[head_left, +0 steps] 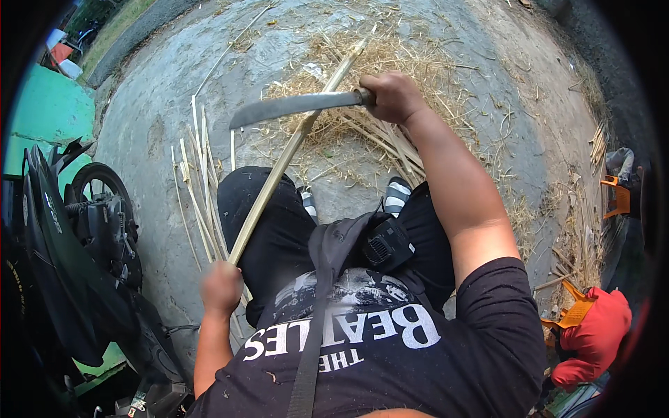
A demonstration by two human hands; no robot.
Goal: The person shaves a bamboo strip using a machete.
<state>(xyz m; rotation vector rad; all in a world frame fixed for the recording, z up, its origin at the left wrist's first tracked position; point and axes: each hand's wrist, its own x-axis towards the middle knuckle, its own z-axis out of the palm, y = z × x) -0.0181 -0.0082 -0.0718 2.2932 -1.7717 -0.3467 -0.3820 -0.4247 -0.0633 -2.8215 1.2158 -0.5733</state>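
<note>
Littering the grey ground (164, 115), straw-coloured shavings (418, 61) lie beyond the person's feet (396, 198). A long pale strip (279, 169) slants away from the left hand (222, 286), closed around its near end; across it passes a curved knife (282, 108), its handle (364, 96) clamped in the right hand (394, 96).

Over on the left I see a dark motorbike (59, 240) with a black wheel (101, 188), next to a flat green panel (56, 104). Up past that I see some grass (115, 31), and a red thing (61, 51) too small for me to name. On my right, a person in a red top (599, 334) is up against an orange chair (578, 312). I spot another orange chair (618, 198) farther up.
</note>
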